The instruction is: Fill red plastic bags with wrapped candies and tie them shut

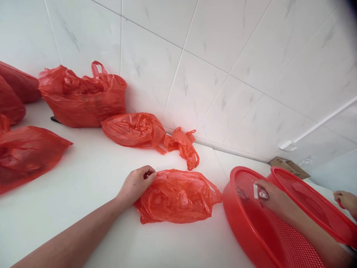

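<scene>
My left hand (138,183) pinches the upper left edge of a crumpled red plastic bag (180,197) lying on the white table. Over on the right, my right hand (275,199) reaches into a tilted red mesh basket (237,219). Its fingers are closed on a small packet (262,193) with white and dark red print; what is inside the packet cannot be made out. Beside that packet, against the basket's mesh, is another small dark item (242,192), too blurred to name.
A second red mesh basket (312,197) stands behind the first, with another person's hand (346,201) beyond it. Red plastic bags (83,100) line the tiled wall, a smaller bag (136,130) among them. Another bag (30,156) lies left. A cardboard box (288,167) sits far right.
</scene>
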`<action>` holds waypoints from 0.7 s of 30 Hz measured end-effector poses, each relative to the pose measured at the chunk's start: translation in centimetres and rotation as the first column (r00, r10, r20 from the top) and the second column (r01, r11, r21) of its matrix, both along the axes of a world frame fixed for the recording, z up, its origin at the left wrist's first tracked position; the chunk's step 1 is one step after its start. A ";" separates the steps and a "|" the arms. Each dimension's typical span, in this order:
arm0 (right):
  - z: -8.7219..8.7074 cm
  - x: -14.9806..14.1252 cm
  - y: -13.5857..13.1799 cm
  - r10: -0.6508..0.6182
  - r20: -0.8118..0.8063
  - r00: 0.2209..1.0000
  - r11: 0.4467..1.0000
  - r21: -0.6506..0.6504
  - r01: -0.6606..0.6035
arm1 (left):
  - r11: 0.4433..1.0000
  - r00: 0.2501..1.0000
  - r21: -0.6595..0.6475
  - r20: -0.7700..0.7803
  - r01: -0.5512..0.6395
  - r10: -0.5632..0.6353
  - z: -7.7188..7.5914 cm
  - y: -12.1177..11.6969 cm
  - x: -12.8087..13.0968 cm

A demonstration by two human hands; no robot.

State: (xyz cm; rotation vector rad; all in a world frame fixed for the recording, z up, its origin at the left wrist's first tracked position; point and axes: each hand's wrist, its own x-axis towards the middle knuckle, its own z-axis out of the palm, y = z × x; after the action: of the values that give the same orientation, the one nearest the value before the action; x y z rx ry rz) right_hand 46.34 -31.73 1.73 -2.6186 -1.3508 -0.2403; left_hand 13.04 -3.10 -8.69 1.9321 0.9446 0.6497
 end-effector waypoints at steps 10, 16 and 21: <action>2.0 -16.0 10.8 0.520 -0.185 0.834 0.810 -0.202 -0.551 | 1.000 1.000 0.012 0.016 -0.004 0.004 -0.1 0.0 0.0; -1.9 -17.4 14.4 0.603 -0.192 0.774 0.708 -0.319 -0.630 | 1.000 0.999 0.030 0.034 0.000 -0.001 -0.3 0.1 0.0; 0.3 -16.6 13.1 0.531 -0.228 0.816 0.773 -0.263 -0.577 | 0.999 0.999 0.034 0.037 0.008 -0.009 -0.5 0.3 0.0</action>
State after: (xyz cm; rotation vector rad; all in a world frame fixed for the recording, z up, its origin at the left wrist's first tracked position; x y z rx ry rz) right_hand 29.74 -18.67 2.06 -2.2453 -2.1803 0.2738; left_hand 13.09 -2.77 -9.18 1.9462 0.9076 0.6981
